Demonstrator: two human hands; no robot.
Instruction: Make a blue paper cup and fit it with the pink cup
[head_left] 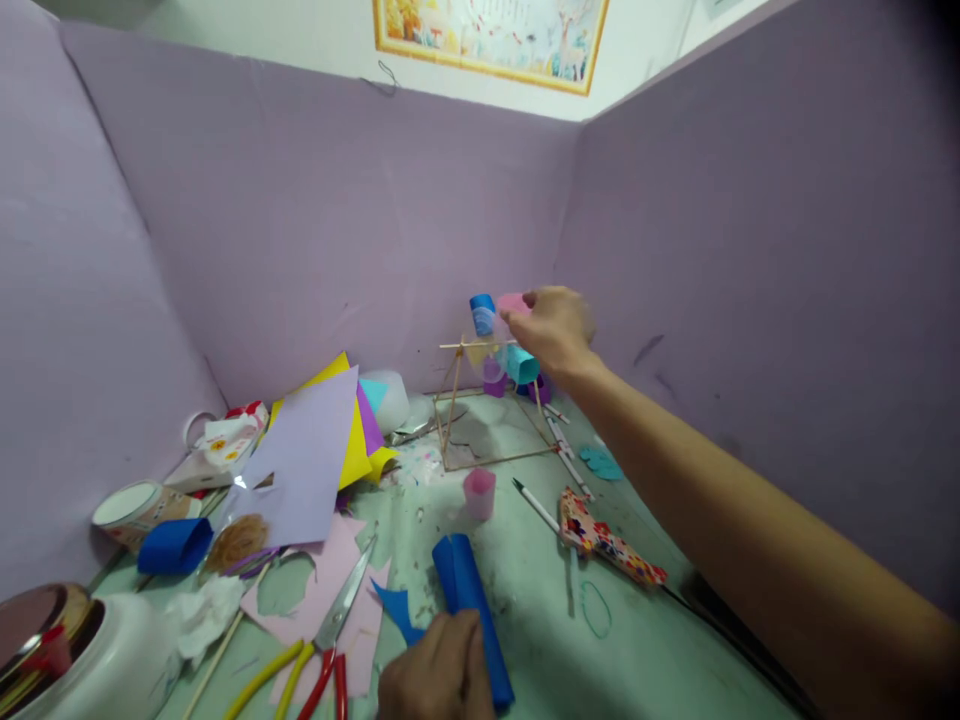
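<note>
My right hand (555, 325) reaches far forward, its thumb and fingertips closed at a pink paper cup (512, 303) on a small wheel. Around the wheel's clear disc (491, 355) sit a blue paper cup (482, 314), a turquoise paper cup (523, 364) and a purple one (494, 380). The wheel hangs on a thin wooden stick frame (451, 405). Close to me, my left hand (439, 670) is curled into a fist beside a rolled blue paper (471, 610); its inside is hidden. A loose pink cup (480, 495) stands in front of the frame.
On the left lie scissors (345, 605), yellow-handled pliers (277, 670), coloured paper sheets (307, 460), a paper cup (142, 510) and a white jar (131, 655). A floral-wrapped glue gun (604, 540) and a pen (536, 505) lie right. Purple panels (337, 220) enclose the table.
</note>
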